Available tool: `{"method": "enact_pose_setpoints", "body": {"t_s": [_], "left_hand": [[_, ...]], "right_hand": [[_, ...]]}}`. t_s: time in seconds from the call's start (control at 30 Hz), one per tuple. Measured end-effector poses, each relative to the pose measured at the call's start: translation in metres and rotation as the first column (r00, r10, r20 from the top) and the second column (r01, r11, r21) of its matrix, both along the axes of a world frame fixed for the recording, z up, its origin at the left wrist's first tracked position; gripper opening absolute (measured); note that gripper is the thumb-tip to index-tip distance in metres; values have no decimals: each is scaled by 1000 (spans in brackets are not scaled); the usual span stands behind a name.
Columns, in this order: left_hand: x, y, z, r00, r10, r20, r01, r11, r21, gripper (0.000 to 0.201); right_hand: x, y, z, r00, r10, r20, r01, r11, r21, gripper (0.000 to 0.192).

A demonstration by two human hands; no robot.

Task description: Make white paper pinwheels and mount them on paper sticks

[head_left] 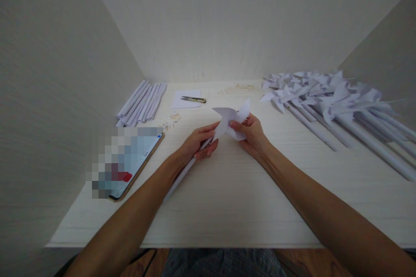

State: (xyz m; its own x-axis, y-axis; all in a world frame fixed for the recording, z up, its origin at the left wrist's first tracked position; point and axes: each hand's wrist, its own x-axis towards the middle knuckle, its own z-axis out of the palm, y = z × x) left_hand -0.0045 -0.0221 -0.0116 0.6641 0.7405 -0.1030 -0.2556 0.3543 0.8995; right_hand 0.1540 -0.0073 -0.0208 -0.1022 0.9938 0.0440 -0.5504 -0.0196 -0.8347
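Head view: both hands meet over the middle of the white table (227, 207), slightly toward its far half. Left hand (198, 143) is closed around the upper end of a rolled paper stick (182, 175); the stick runs from this grip toward the near left, passing under the left forearm. Right hand (251, 134) is pinched on the folded white paper pinwheel head (230, 119), thumb on the near side, fingers behind. The pinwheel head sits at the top of the stick, between the two hands, with one blade pointing up and far and another pointing left. The hands are close together, nearly touching, each clamped on its own part.

Surroundings, same view:
- Far left: a bundle of rolled paper sticks (141, 104) lying side by side against the left wall.
- Far centre: thread snips (194, 99) resting on a small white sheet (182, 103).
- Just near of the sheet: a small heap of pale fasteners (171, 120); their type cannot be told.
- Left, near the table edge: a phone (136, 164), screen up, partly blurred.
- Right: a large pile of finished pinwheels (328, 99), heads far, sticks fanning toward the near right
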Motion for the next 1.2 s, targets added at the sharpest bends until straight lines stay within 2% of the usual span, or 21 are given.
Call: {"method": "enact_pose_setpoints", "body": {"t_s": [0.13,0.23,0.47,0.67,0.83,1.07,1.13,1.2], "left_hand": [[5,-4,3,993,118,-16,-117,992,47,69],[9,-7,4,987,158,-28,-156,985,75,72],[15,-8,-2,993,110,-32,-109,993,46,70],[18,-5,-4,983,186,9,-186,982,32,65],[13,-2,-2,969,244,-36,-243,969,35,66],[10,-2,1,952,299,-72,-297,954,41,63],[10,-2,1,950,300,-81,-297,954,47,63],[10,-2,1,948,305,-87,-302,952,52,63]], "right_hand": [[0,1,-1,1000,-11,-5,11,1000,-2,29],[-1,2,-3,1000,-13,8,13,1000,17,29],[-1,2,-1,998,-48,28,48,999,4,32],[-1,3,1,999,-35,-36,34,999,-13,30],[2,1,3,1000,17,-23,-17,1000,-3,26],[7,-2,6,997,77,30,-76,996,-42,37],[8,-1,5,996,65,65,-62,997,-49,40],[8,0,2,995,2,102,-1,1000,-13,43]]}}
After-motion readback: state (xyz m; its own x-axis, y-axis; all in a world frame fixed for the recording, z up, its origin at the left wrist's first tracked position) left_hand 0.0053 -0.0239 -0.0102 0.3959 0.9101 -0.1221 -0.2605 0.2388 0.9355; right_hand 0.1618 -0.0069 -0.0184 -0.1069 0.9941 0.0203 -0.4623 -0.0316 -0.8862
